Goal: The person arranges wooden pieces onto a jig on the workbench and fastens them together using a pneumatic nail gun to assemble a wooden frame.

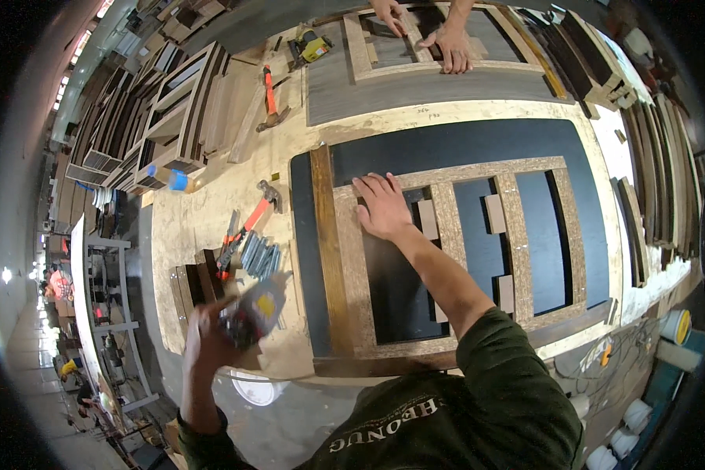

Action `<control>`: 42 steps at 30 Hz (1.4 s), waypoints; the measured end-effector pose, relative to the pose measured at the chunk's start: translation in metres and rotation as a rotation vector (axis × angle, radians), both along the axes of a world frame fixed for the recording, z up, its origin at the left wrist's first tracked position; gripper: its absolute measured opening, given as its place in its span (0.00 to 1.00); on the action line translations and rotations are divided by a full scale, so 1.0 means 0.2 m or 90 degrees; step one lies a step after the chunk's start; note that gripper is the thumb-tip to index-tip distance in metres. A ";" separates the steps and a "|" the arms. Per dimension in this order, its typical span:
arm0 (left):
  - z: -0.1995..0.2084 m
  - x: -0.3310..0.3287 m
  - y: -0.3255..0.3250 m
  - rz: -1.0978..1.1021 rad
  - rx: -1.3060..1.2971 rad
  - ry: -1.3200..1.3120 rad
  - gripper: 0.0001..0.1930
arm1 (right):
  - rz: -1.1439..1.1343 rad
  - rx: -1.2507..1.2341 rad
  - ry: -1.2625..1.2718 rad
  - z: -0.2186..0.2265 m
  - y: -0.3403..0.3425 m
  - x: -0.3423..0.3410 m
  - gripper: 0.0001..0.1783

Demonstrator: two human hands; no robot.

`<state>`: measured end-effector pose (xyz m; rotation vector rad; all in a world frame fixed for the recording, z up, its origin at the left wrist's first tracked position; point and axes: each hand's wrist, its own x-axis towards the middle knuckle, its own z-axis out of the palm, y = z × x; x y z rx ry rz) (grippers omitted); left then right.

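My right hand (384,207) lies flat, fingers spread, on the left part of a slatted frame (450,227) made of chipboard-like strips. The frame rests on a dark panel (439,141); small wooden blocks (495,214) sit against its inner slats. Along its left side runs a brown wooden strip (329,251). At the table's near left, my left hand (205,341) is closed round a grey-and-black tool (260,309) with a yellow round spot; motion blur hides its exact kind. Beyond that tool lie grey metal fastener strips (258,254), pliers (225,254) and an orange-handled claw hammer (258,210).
Across the table, a co-worker's hands (450,48) work on another frame (446,72). A second hammer (271,102) and a yellow-green power tool (312,48) lie nearby. Stacked wooden frames (182,110) stand left, a blue-capped bottle (178,180) beside them. Long boards (658,172) are piled right.
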<state>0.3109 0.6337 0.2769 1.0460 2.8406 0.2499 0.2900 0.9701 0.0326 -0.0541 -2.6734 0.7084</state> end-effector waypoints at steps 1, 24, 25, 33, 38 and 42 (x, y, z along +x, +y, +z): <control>0.01 -0.09 0.08 0.039 -0.003 -0.076 0.33 | 0.007 -0.004 0.004 0.00 -0.01 0.00 0.31; -0.57 -0.78 0.74 -0.046 0.085 -0.312 0.12 | 0.029 -0.108 -0.010 0.02 0.05 -0.01 0.30; -0.56 -0.78 0.75 -0.037 0.071 -0.296 0.12 | 0.030 -0.107 -0.001 0.02 0.05 -0.01 0.30; -0.56 -0.80 0.74 -0.060 0.095 -0.313 0.12 | 0.007 -0.138 -0.015 0.05 0.02 -0.02 0.32; -0.58 -0.81 0.72 -0.057 0.101 -0.336 0.12 | -0.007 -0.136 -0.041 0.05 0.01 -0.03 0.33; -0.56 -0.80 0.74 -0.082 0.085 -0.300 0.11 | 0.018 -0.133 -0.047 0.04 0.03 -0.03 0.35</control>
